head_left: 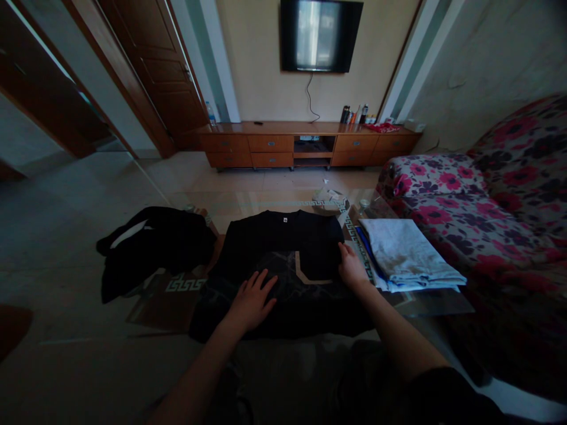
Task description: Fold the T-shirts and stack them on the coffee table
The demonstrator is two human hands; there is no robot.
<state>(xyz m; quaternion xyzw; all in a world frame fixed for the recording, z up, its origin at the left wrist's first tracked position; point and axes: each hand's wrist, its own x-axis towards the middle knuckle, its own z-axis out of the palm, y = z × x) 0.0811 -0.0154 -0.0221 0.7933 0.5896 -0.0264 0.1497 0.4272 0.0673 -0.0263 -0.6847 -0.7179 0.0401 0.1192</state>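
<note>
A black shirt (266, 236) with a dark patterned panel and a beige line lies spread on the glass table (190, 289), its collar away from me. My left hand (254, 299) rests flat on the patterned part, fingers apart. At the shirt's right edge, my right hand (353, 267) has its fingers together, pinching the black cloth near the sleeve. Right of that hand sits a stack of folded clothes (410, 251), light grey on top with some blue below. On the left lies a crumpled black garment (155, 254) with a white strip.
A floral sofa (447, 177) stands on the right. Beyond the table is a low wooden cabinet (270, 143) with bottles (354, 114) on it, under a wall-mounted television (321, 35). A wooden door (155, 65) is at the back left.
</note>
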